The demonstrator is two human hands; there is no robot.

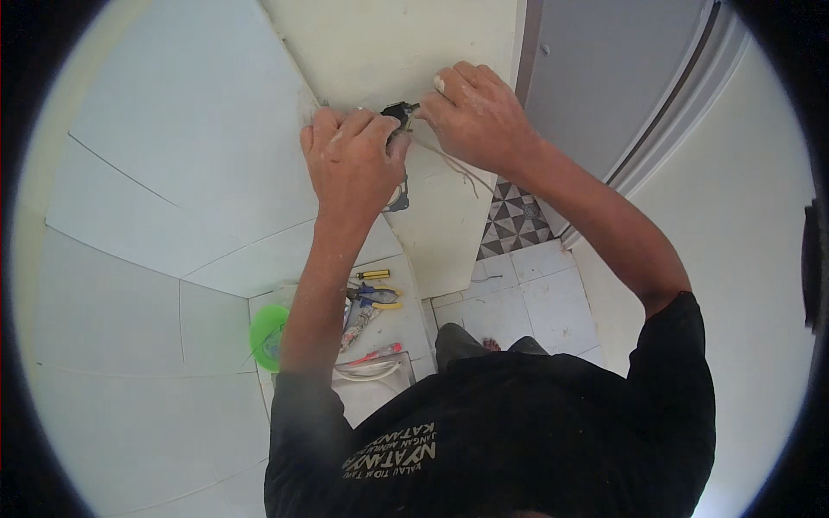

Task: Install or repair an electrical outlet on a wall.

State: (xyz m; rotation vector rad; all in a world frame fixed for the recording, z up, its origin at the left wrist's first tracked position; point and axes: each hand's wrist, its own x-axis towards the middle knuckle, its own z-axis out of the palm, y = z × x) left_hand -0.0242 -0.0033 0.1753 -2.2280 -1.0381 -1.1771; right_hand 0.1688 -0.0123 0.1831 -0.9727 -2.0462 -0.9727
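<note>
My left hand and my right hand are both raised to a cream wall. Between them sits a small dark electrical fitting set in the wall. The left hand's fingers curl over the fitting's left side and hide most of it. The right hand pinches its right edge. Thin pale wires hang from the fitting down along the wall under my right wrist. A dark metal frame piece shows just below my left hand.
On the tiled floor below lie a yellow-handled screwdriver, blue-and-yellow pliers, a red-handled tool, a coil of white cable and a green bowl. A grey door stands to the right, with patterned floor tiles at its foot.
</note>
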